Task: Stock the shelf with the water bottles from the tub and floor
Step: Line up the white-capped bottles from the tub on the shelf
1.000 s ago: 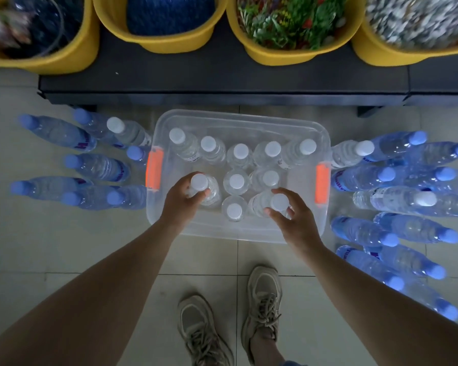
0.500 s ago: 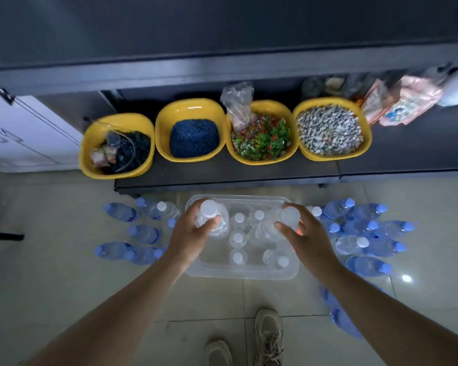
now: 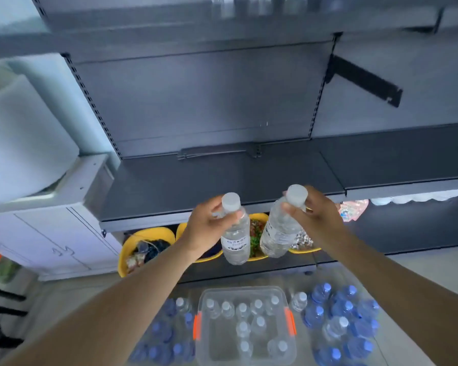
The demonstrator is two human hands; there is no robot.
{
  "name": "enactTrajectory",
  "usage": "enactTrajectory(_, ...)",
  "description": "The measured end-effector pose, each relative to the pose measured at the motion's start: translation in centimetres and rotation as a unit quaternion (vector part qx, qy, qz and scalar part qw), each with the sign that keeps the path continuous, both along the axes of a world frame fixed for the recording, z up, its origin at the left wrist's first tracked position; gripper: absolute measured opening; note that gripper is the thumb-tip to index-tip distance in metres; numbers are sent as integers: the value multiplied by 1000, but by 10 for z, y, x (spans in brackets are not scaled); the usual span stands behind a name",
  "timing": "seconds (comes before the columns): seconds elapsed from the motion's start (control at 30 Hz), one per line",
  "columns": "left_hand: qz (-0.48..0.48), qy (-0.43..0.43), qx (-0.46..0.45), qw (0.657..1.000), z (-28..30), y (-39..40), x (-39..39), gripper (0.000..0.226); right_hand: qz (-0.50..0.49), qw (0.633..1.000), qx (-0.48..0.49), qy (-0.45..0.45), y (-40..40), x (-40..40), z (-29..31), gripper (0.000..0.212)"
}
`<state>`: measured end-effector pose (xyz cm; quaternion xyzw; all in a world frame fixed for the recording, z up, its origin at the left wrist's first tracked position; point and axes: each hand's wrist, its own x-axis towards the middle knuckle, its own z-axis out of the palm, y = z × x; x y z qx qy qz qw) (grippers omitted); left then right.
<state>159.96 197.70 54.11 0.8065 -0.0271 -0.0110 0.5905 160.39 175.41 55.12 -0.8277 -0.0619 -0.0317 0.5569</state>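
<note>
The grey metal shelf (image 3: 222, 180) ahead looks bare, so stocking seems barely begun. The left hand (image 3: 206, 228) and the right hand (image 3: 315, 220) each have fingers clenched around the neck of a clear, ribbed plastic bottle (image 3: 236, 239) with a white cap, held just before the shelf edge. Many bottles remain in the translucent tub (image 3: 245, 291) and, blue-capped, on the floor (image 3: 64, 299).

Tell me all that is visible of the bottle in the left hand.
The left-hand bottle is clear plastic with a white screw cap and a white printed label around its middle. It looks full and sealed. It hangs nearly upright in the air before the dark shelf, touched only by the left hand, whose grip closes around its neck.
</note>
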Motion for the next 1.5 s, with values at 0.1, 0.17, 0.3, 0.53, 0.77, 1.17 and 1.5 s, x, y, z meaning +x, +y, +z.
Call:
enactTrajectory(0.1,7,-58,-4,998,81,-9,4,16,-4,999,13,-43,-3,1,82,17)
enactTrajectory(0.17,1,-83,0,997,132,-13,9,14,-12,997,24,-75,-6,1,135,11)
enactTrajectory(0.3,-13,-101,-11,995,227,-23,18,32,-38,990,64,-120,-15,8,237,5)
enactTrajectory(0.53,-42,-135,-48,989,370,-53,45,10,-36,981,95,-164,-37,36,369,17)
enactTrajectory(0.77,-15,-147,-44,988,446,-82,130,38,-29,977,123,-172,-64,124,430,34)
enactTrajectory(1.17,106,-154,-18,982,448,-114,331,33,16,982,61,-178,-92,342,427,13)
enactTrajectory(1.5,162,-133,1,978,424,-97,428,29,38,984,87,-154,-80,446,403,25)
